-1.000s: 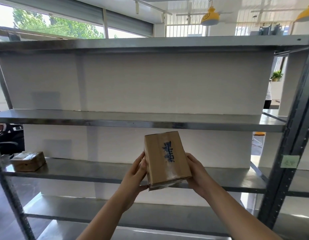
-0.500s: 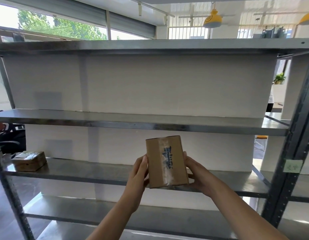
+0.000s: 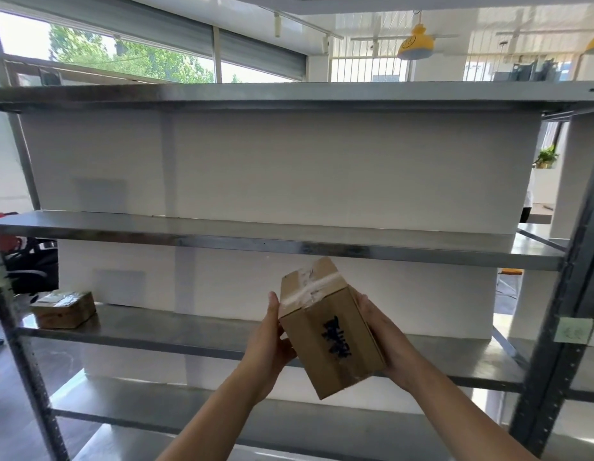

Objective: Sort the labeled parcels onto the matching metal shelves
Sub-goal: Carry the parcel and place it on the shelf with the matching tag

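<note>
I hold a small brown cardboard parcel [image 3: 329,331] in front of the metal shelving, tilted with its taped end up and to the left. Dark handwritten characters run along its facing side. My left hand [image 3: 267,341] grips its left side and my right hand [image 3: 385,341] its right side. Behind the parcel runs the third shelf [image 3: 176,331], with the second shelf [image 3: 255,241] just above it. A second taped brown parcel [image 3: 64,307] lies at the left end of the third shelf.
The top shelf [image 3: 289,94] spans the view at head height and a lower shelf [image 3: 289,424] lies below my arms. A dark upright post [image 3: 568,294] at right carries a pale green sticky note [image 3: 574,331]. White panels back the shelves.
I have tilted the parcel, so its taped end now faces up and left and its lower end points down. My hands stay on both sides.
</note>
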The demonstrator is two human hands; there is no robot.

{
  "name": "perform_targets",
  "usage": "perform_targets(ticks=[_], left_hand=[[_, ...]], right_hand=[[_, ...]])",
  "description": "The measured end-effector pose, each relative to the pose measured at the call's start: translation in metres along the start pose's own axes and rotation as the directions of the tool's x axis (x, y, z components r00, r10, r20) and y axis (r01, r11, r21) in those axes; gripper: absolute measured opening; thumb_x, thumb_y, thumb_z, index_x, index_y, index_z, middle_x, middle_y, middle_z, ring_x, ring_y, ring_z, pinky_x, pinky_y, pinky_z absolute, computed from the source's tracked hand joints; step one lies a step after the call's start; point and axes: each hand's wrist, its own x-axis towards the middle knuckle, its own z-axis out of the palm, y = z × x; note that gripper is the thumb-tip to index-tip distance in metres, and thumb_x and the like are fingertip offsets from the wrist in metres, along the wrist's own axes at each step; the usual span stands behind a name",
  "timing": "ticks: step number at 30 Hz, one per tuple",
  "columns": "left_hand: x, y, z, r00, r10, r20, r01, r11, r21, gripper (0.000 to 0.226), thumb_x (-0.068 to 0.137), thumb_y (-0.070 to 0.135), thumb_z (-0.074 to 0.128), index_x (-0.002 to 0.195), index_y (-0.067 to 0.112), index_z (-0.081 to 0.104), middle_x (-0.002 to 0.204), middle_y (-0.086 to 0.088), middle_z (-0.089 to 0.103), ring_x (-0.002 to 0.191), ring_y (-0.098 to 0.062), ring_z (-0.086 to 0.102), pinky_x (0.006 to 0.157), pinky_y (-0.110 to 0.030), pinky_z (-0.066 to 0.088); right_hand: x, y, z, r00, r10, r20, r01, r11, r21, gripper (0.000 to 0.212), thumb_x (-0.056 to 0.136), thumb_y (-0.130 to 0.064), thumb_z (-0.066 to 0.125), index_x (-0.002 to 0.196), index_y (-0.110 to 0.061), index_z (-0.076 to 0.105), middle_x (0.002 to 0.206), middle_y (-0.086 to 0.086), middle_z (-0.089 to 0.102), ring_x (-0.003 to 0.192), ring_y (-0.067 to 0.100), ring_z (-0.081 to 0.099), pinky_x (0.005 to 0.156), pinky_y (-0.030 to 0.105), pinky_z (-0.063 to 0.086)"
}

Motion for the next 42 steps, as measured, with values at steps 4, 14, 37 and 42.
perform_targets(ticks=[4,14,37,42], left_hand=[[-0.004,0.0,-0.001,0.998,0.055,0.033,-0.055,0.998,-0.004,0.074,0.091,0.069,0.052,0.143,0.016,0.05,0.135,-0.018,0.064,0.123,-0.039,0.062,0.109,-0.06,0.043],[-0.014,0.004,0.0,0.988,0.145,0.048,-0.145,0.989,-0.01,0.046,0.09,0.037,0.06,0.13,0.017,0.051,0.122,-0.019,0.065,0.096,-0.033,0.07,0.083,-0.044,0.059],[-0.015,-0.013,-0.019,0.968,0.23,-0.104,-0.178,0.915,0.362,0.042,0.092,0.056,0.043,0.13,0.038,0.05,0.127,0.007,0.062,0.112,-0.011,0.063,0.072,-0.023,0.057],[-0.017,-0.018,-0.022,0.992,0.052,0.111,-0.09,0.926,0.368,0.087,0.084,0.053,0.071,0.146,0.06,0.011,0.136,0.022,0.039,0.12,-0.014,0.055,0.085,-0.031,0.061]], right_hand=[[0.003,0.003,0.001,0.991,-0.134,-0.022,0.135,0.99,0.05,0.039,0.102,-0.048,0.038,0.14,-0.052,0.045,0.138,-0.005,0.061,0.122,0.024,0.063,0.094,0.05,0.055],[0.009,0.011,-0.001,0.998,0.01,-0.058,-0.001,0.987,0.162,0.052,0.097,-0.059,0.038,0.133,-0.026,0.058,0.129,0.008,0.068,0.116,0.03,0.066,0.09,0.043,0.057],[0.02,0.011,0.016,0.956,-0.108,-0.273,0.125,0.991,0.043,0.07,0.078,-0.028,0.08,0.134,-0.043,0.04,0.122,-0.001,0.065,0.108,0.022,0.067,0.083,0.044,0.06],[0.025,0.006,0.021,0.949,-0.101,-0.298,0.127,0.99,0.066,0.031,0.1,-0.048,0.043,0.129,-0.039,0.043,0.124,-0.001,0.064,0.113,0.021,0.06,0.082,0.038,0.054]])
